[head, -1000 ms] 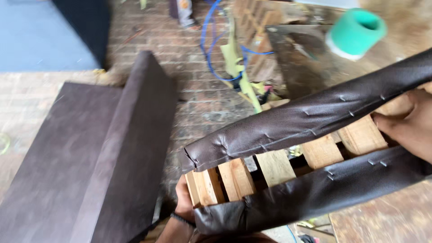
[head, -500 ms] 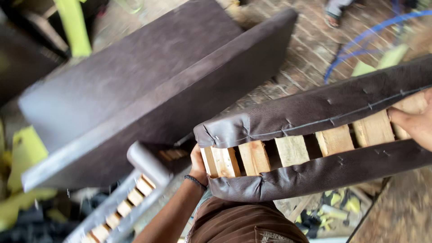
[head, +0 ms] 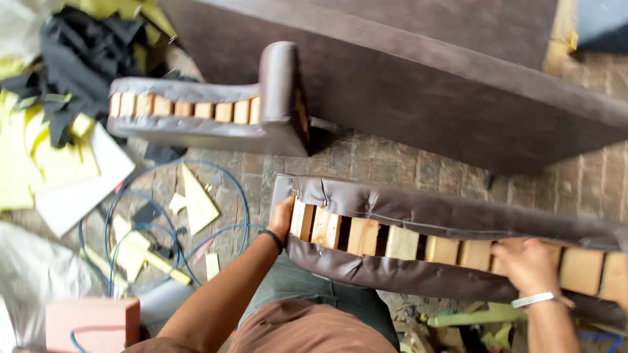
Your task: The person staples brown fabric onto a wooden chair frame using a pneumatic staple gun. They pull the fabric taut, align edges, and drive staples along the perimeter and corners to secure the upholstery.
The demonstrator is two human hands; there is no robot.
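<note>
I hold a long upholstered sofa panel (head: 418, 212) covered in dark brown leatherette, its underside showing a row of pale wooden slats (head: 366, 236). My left hand (head: 282, 218) grips the panel's left end at the first slat, a dark band on the wrist. My right hand (head: 528, 263) clasps the slats further right, with a white band on its wrist. A second similar panel (head: 209, 114) with an upright padded end lies on the brick floor just beyond. Behind it stands a big brown sofa body (head: 445, 85).
Blue hose (head: 171, 216) loops over the brick floor at left among yellow foam offcuts (head: 196, 202), white sheets and black fabric scraps (head: 72, 59). A pink box (head: 91, 323) sits bottom left. More scraps lie under the panel at lower right.
My view has swung round, so the second panel and the littered floor now show fully. The held panel sits lower and more level; both hands keep their grip.
</note>
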